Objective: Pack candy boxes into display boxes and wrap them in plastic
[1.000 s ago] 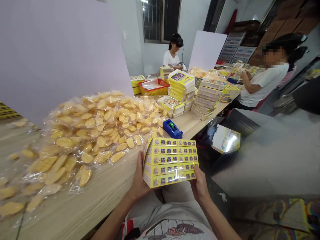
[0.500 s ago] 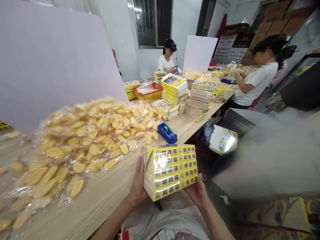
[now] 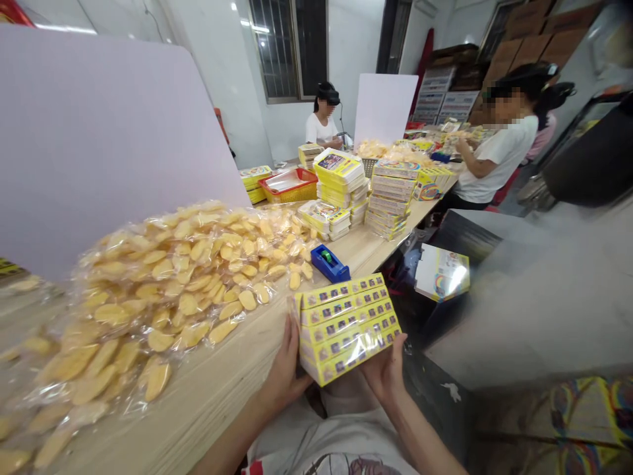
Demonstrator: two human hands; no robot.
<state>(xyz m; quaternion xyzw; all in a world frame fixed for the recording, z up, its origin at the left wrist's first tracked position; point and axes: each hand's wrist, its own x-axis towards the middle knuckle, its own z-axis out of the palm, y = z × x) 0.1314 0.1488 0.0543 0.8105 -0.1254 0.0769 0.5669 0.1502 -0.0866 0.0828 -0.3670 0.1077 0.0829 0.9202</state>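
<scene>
By head feed I log left hand (image 3: 285,366) and right hand (image 3: 388,371) gripping the yellow box bundle (image 3: 349,326) between them, above the lap (image 3: 343,399). Blue tape dispenser (image 3: 330,265) on table (image 3: 217,386), just beyond it.

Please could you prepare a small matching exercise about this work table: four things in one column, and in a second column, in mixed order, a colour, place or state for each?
Column one
1. bundle of boxes
2. tape dispenser
3. basket
4. oval pieces

Column two
A. blue, with some green
B. heaped in clear bags on the table
C. red rim, yellow sides
D. held between left hand and right hand

Right pairs: 1-D, 2-A, 3-C, 4-B
</scene>
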